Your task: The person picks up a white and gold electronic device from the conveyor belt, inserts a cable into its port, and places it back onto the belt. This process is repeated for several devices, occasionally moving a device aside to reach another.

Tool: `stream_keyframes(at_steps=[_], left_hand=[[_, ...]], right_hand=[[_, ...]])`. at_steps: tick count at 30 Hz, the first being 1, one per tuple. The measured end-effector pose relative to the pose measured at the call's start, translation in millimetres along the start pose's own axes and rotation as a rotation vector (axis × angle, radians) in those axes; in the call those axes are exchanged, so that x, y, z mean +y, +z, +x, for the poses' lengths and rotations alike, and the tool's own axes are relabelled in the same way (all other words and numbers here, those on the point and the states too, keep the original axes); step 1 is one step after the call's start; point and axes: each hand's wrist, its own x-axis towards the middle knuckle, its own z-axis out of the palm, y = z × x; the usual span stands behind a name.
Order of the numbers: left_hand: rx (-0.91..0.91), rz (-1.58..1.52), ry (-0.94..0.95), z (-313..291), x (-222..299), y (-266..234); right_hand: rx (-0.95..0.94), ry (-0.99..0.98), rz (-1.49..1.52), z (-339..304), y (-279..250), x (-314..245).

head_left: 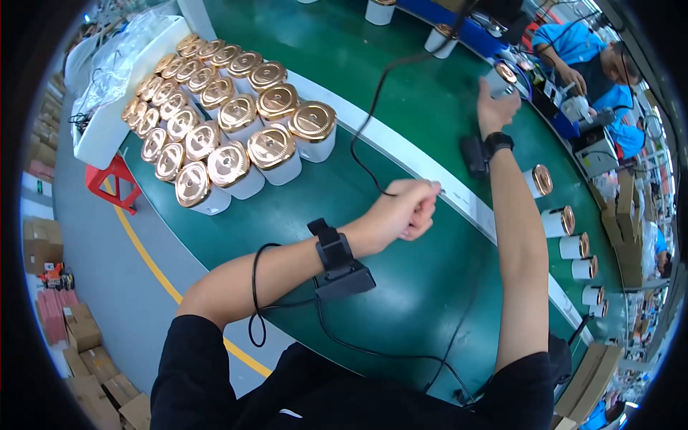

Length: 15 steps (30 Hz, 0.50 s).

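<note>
My left hand [403, 213] is closed in a fist over the near part of the table, beside the white rail. A small dark bit shows at its fingertips, too small to name. A black cable passes behind that hand. Farther off to the right, my right hand [496, 111] has its thumb and fingers around the near side of a white canister with a gold lid [501, 77]. At the left, several more white canisters [313, 132] with shiny gold lids stand in close rows. Both wrists wear black straps with small dark boxes.
A white rail [423, 163] runs across the green table [287, 218]. Beyond it, more gold-lidded canisters [559, 221] stand in a line at the right. A white foam box [107, 140] holds clear plastic bags. A red stool [111, 183] stands below. Co-workers in blue sit across.
</note>
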Motion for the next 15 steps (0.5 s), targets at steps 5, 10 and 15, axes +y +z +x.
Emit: stream_keyframes(at_steps=[5,10,15], left_hand=[[-0.016,0.041,0.0,-6,2,5],[0.003,-0.027,-0.028,-10,1,2],[0.001,-0.131,-0.018,-4,-3,-8]], right_hand=[[-0.005,0.122,0.079,28,18,10],[-0.318,0.205,0.479,-7,-36,-4],[-0.638,0.233,1.031,-111,-120,-37]])
